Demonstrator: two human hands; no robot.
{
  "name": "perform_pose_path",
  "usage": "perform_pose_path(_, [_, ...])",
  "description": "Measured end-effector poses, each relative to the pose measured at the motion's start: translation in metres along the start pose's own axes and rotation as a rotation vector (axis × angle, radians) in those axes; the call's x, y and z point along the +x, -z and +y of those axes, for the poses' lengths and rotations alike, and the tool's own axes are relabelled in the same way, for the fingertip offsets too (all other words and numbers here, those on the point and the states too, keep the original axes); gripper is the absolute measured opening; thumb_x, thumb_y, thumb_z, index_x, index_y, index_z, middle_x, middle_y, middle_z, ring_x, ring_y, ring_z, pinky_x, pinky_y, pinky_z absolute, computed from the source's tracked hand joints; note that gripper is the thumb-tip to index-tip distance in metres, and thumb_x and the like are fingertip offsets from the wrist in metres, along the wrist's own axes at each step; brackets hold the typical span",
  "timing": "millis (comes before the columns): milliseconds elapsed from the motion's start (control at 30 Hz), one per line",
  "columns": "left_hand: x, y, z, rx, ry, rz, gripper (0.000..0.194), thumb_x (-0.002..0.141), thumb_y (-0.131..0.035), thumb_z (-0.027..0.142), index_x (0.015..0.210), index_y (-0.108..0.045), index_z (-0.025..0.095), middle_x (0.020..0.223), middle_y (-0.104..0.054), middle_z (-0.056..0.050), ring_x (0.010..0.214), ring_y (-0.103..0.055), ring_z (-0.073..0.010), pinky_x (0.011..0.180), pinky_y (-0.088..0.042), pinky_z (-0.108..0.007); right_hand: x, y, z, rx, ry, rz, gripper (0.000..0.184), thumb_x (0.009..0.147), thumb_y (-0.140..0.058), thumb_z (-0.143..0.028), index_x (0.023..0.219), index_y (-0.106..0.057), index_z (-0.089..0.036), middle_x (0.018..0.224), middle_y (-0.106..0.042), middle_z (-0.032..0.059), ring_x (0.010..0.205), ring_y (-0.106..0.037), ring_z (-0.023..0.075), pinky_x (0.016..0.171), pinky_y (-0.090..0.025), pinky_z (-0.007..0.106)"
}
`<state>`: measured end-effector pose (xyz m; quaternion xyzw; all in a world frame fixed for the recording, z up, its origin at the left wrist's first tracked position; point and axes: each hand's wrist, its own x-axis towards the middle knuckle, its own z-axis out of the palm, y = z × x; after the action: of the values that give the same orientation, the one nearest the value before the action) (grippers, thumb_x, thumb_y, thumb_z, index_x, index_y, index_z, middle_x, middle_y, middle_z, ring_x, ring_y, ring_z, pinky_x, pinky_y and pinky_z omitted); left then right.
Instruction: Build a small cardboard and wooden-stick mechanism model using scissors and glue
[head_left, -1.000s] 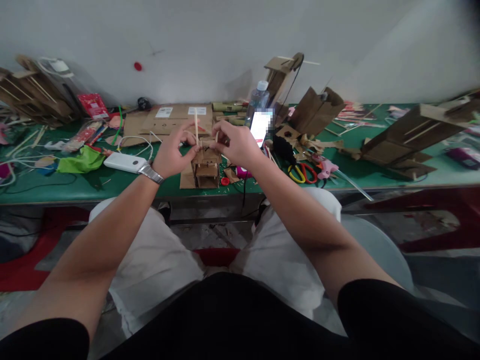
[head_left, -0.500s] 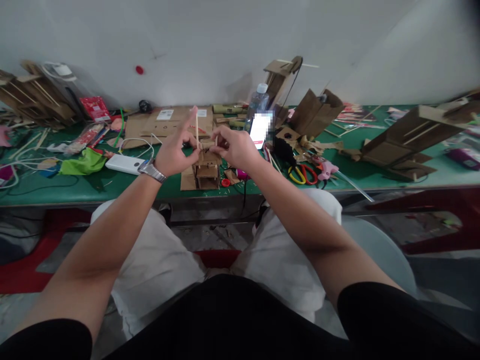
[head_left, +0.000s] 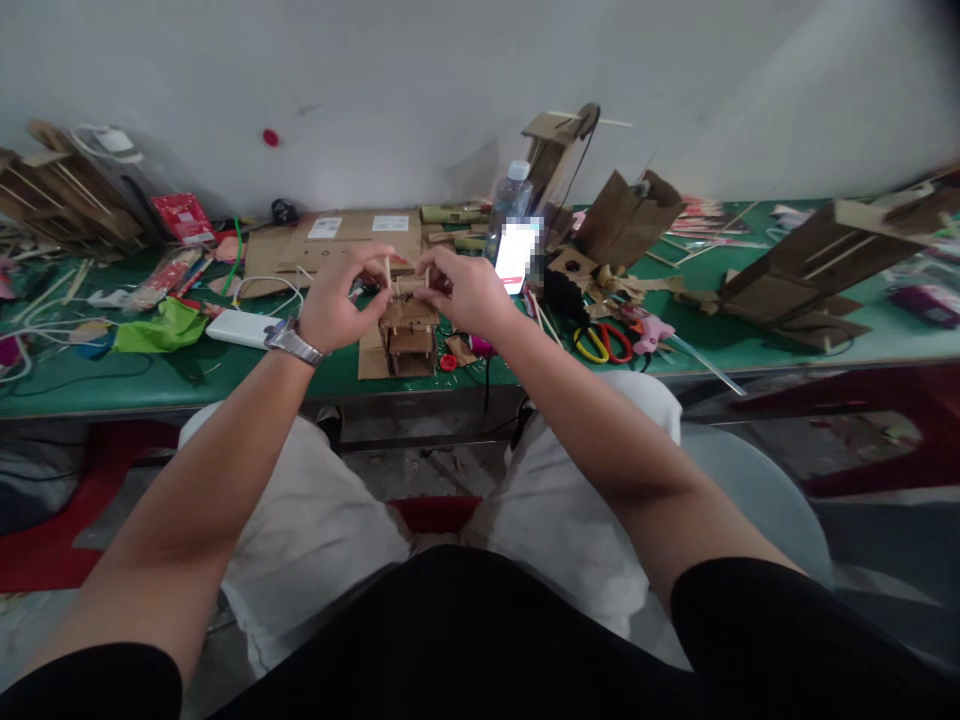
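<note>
A small tiered cardboard model (head_left: 411,342) stands on the green table in front of me, with short stick ends poking from its sides. At its top left, my left hand (head_left: 337,302) is closed around an upright wooden stick (head_left: 388,271), with the index finger at the upper end and the thumb lower down. My right hand (head_left: 471,290) pinches at the model's top right corner. A short piece of light stick (head_left: 427,275) shows between those fingers; the rest of it is hidden.
A phone (head_left: 516,258) leans against a water bottle (head_left: 516,195) behind my right hand. Scissors (head_left: 616,343) and a pink glue gun (head_left: 651,330) lie to the right. A white power bank (head_left: 238,328) is at the left. Larger cardboard builds (head_left: 802,265) and a red cap (head_left: 448,362) are also there.
My left index finger, raised along the stick before, has bent down onto the stick's top. The right hand stays at the model's top right corner. The view has shifted slightly.
</note>
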<state>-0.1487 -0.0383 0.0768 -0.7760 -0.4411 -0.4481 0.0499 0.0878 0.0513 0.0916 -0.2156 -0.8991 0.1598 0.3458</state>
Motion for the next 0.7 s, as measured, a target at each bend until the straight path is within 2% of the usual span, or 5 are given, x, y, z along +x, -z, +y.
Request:
perform_pose_path(100, [-0.002,0.000,0.001,0.020,0.007,-0.017,0.050,0.094,-0.072,0.026,0.142,-0.060,0.025,0.107,-0.079,-0.004,0.097,-0.077,-0.0206,0.094,-0.062,-0.039,0.000,0.001,0.001,0.000,-0.003,-0.001,0.021,0.095,-0.074,-0.024,0.114,-0.066,-0.021,0.086,-0.069,0.0004,0.079,-0.060,0.0188,0.076,-0.042,0.032])
perform_pose_path(333, [-0.003,-0.003,0.000,0.032,-0.011,0.076,0.027,0.101,-0.069,0.033,0.126,-0.070,0.022,0.104,-0.079,-0.002,0.094,-0.077,-0.0179,0.090,-0.063,-0.038,0.001,0.002,-0.004,0.002,-0.020,-0.020,0.019,0.094,-0.074,-0.022,0.112,-0.066,-0.021,0.087,-0.068,0.0011,0.082,-0.059,0.0190,0.077,-0.042,0.032])
perform_pose_path(500, [-0.003,-0.005,-0.003,0.008,0.010,0.081,0.029,0.096,-0.075,0.032,0.123,-0.068,0.022,0.100,-0.079,-0.005,0.092,-0.078,-0.0198,0.088,-0.063,-0.038,0.001,0.002,-0.005,0.010,-0.018,-0.026,0.020,0.095,-0.073,-0.023,0.114,-0.066,-0.021,0.089,-0.068,0.0019,0.082,-0.059,0.0189,0.077,-0.043,0.032])
perform_pose_path(700, [-0.006,-0.004,-0.010,-0.136,0.042,0.034,0.036,0.094,-0.080,0.030,0.127,-0.065,0.025,0.099,-0.079,-0.005,0.092,-0.080,-0.0195,0.087,-0.064,-0.037,0.000,0.002,-0.005,0.014,0.005,-0.027,0.019,0.096,-0.073,-0.023,0.113,-0.066,-0.020,0.089,-0.068,0.0018,0.082,-0.059,0.0187,0.077,-0.043,0.033])
